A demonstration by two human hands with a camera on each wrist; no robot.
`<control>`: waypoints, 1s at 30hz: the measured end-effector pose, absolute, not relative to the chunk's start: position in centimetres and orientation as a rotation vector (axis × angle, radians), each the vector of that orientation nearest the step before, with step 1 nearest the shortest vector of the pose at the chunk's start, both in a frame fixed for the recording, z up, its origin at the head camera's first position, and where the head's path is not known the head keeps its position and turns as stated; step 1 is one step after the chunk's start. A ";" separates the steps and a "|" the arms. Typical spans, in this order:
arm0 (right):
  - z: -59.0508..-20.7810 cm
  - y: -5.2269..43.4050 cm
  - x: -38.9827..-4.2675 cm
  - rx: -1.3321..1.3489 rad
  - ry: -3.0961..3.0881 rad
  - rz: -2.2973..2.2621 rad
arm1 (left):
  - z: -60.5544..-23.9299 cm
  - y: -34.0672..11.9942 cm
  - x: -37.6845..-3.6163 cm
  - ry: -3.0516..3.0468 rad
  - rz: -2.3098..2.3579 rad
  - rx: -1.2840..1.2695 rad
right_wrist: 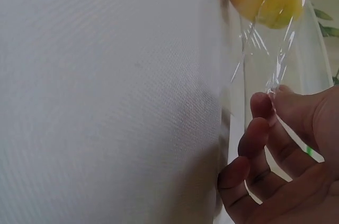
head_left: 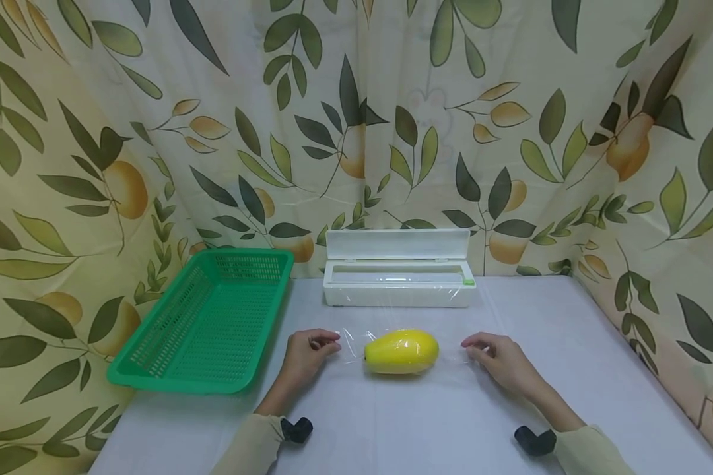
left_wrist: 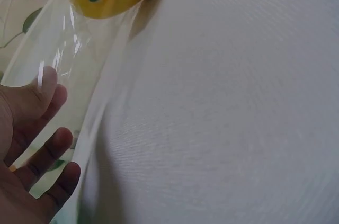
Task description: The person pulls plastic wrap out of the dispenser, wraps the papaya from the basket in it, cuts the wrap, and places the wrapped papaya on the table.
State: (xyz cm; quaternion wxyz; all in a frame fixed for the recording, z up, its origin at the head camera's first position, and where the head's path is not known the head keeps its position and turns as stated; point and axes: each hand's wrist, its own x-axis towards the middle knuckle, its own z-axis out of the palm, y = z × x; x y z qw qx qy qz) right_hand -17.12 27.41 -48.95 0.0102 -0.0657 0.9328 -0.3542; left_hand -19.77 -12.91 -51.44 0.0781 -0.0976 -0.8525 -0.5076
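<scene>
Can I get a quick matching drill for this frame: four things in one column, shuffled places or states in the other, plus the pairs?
Things:
1. green basket
2. yellow fruit
3. cling film dispenser
4. right hand

Places or states:
A. lid raised, at the back of the table against the curtain
B. pinches an edge of the clear film
C. lies between the two hands, with film over it
D. sits on the table's left edge, nothing in it

Pairs: 1-D, 2-C, 3-A, 4-B
</scene>
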 end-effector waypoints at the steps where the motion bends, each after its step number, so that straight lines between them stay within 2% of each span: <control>1: -48.9 27.4 -17.1 -0.207 2.907 -1.106 | -51.3 -12.9 -19.8 -2.550 -1.527 -0.295; 24: -48.3 28.0 -16.7 -0.277 2.942 -1.163 | -51.1 -13.5 -19.3 -2.597 -1.468 -0.338; 30: -47.7 27.4 -15.7 -0.310 3.091 -1.122 | -50.8 -13.4 -18.8 -2.547 -1.404 -0.321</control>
